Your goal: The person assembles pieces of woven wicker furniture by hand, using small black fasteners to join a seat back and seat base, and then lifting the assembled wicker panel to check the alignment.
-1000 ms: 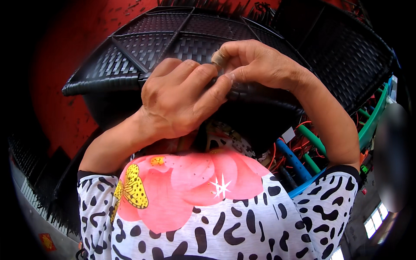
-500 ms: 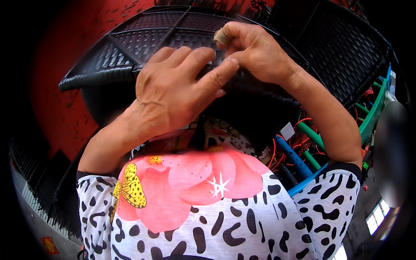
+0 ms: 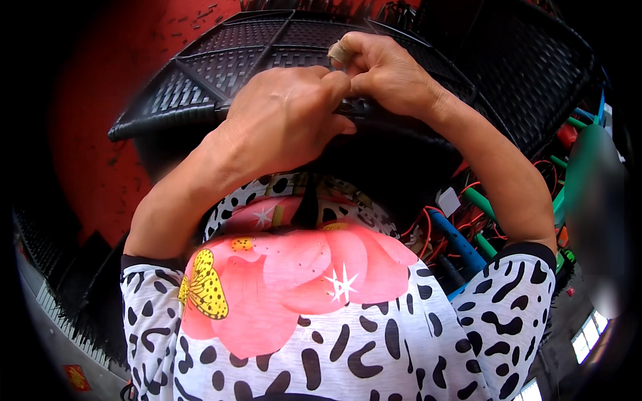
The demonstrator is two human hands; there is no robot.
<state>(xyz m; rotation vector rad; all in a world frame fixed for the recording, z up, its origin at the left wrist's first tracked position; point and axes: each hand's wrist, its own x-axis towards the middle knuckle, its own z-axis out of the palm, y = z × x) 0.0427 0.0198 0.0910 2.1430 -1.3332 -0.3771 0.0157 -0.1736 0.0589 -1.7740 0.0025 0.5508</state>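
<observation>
A black woven wicker piece with ribs and a wrapped edge lies in front of me. Over its near edge, my left hand is closed, its curled fingers meeting the fingertips of my right hand. My right hand is also closed in a pinch, with a tan wrap around one finger. What the two hands pinch between them is hidden. Just beneath the fingertips, the near rim of the wicker piece is dark and partly covered by the hands.
Another black woven panel stands at the right. Below it are blue tubes, green tubes and tangled orange cords. A red floor with dark scraps spreads to the left. Dark bristly strands hang at the lower left.
My left hand has curled from a spread-thumb pose into a closed grip and shifted right toward my right hand. The wicker piece appears slightly farther right at its left corner.
</observation>
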